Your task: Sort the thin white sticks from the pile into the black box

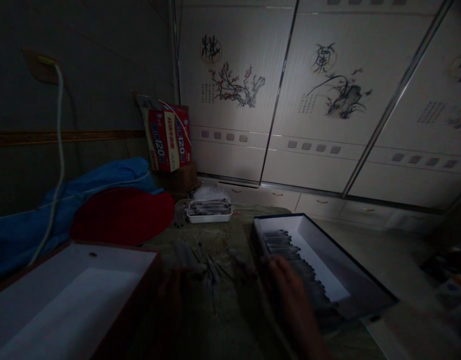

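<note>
Beside the near left wall of a dark-rimmed box [337,257], my right hand [290,290] reaches over the edge, fingers curled; what it holds, if anything, is hidden. Rows of dark, thin sticks [290,250] lie inside that box. My left hand [172,292] is a dim shape right of the brown-rimmed box [76,295], close to a clear bundle [185,256] on the table; its fingers are too dark to read. Loose dark sticks [213,272] are scattered between my hands.
Farther back on the table [230,235] sits a white tray [209,218] of similar sticks. A red round item [123,215] and blue cloth [102,177] lie at left. Behind are a red carton [169,140] and sliding wardrobe doors [234,50]. A white cable [60,130] hangs down.
</note>
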A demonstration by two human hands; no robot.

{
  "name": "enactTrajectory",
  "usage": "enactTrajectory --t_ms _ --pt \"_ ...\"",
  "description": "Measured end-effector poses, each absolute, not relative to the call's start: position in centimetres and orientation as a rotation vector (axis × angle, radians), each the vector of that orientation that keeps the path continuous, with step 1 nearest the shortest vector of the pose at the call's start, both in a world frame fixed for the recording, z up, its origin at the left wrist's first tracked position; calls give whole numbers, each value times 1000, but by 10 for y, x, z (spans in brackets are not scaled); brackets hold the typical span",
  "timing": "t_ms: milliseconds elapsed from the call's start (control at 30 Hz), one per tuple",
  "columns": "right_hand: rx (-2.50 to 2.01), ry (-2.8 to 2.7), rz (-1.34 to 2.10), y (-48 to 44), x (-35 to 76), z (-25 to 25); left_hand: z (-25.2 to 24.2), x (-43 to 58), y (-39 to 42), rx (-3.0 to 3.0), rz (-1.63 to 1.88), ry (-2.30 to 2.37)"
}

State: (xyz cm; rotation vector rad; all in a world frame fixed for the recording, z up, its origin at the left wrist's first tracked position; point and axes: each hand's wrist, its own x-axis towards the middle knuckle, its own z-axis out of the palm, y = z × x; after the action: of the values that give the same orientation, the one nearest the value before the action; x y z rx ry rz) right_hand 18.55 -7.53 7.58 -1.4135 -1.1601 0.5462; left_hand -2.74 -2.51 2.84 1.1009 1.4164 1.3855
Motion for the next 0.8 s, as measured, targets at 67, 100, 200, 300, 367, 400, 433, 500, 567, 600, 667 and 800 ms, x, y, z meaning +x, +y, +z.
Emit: enactTrajectory --t_ms 67,100,200,300,367,400,433,500,567,600,667,800 --pt "-1586 -1444 314 -61 230 98 27 -28 -26 1066 1447 1430" --pt "-1757 -1584 111 -51 252 104 26 -28 -26 1048 1477 1435" --pt "-2121 -1756 -213 -16 304 104 24 -27 -25 994 1557 1446" --pt "-2257 -1868 -258 13 328 92 22 -27 -23 931 1627 1472" --pt "-2315 -1964 -250 27 333 83 20 -28 -22 889 1667 1495" --pt "-2337 -2003 -239 33 333 79 19 -29 -22 872 1684 1506" --pt "-2355 -2037 -225 38 333 74 17 -30 -22 856 1699 1516" --pt "-2379 -2088 -191 45 333 66 15 -30 -22 834 1724 1533" --pt "-2383 -2119 -151 50 331 59 13 -30 -21 820 1744 1546" --pt "-2376 -2128 -130 52 331 56 12 -30 -20 815 1752 1551" --pt "-2343 -2125 -98 53 329 54 11 -29 -19 808 1763 1561" --pt "-2193 -2063 -101 51 321 70 9 -28 -18 810 1774 1574"
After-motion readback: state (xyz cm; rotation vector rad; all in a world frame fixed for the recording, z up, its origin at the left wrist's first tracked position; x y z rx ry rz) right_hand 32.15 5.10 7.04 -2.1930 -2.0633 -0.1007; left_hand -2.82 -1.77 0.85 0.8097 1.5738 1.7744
